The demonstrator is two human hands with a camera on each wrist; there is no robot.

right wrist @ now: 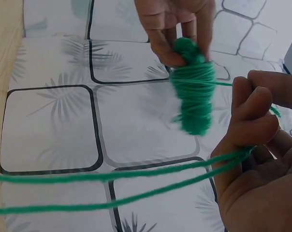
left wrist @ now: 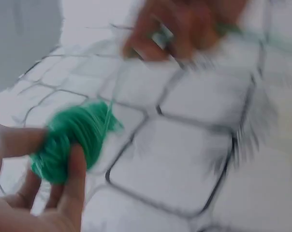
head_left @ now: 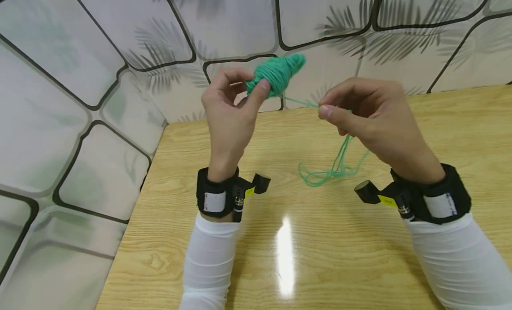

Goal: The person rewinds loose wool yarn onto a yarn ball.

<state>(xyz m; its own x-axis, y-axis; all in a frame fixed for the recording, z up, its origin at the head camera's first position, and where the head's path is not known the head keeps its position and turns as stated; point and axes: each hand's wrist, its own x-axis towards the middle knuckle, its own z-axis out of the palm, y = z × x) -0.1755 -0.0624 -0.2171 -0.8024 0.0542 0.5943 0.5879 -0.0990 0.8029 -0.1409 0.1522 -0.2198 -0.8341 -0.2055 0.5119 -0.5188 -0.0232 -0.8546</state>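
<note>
A small bundle of green yarn (head_left: 274, 77), wound thick in the middle with a narrower end, is held up by my left hand (head_left: 232, 108) between thumb and fingers. From it a taut yarn strand (head_left: 300, 101) runs across to my right hand (head_left: 368, 112), which pinches it between thumb and fingertips. In the right wrist view the strand crosses the wound bundle (right wrist: 192, 89), and two more lengths of yarn (right wrist: 112, 176) trail out of the right hand's curled fingers. Below that hand, loose yarn (head_left: 332, 172) lies in loops on the table.
The wooden table (head_left: 320, 243) meets a wall (head_left: 240, 30) with a stone-and-leaf pattern at the back and left. Each wrist wears a black strap with a small camera, the left one (head_left: 218, 194) and the right one (head_left: 436, 194).
</note>
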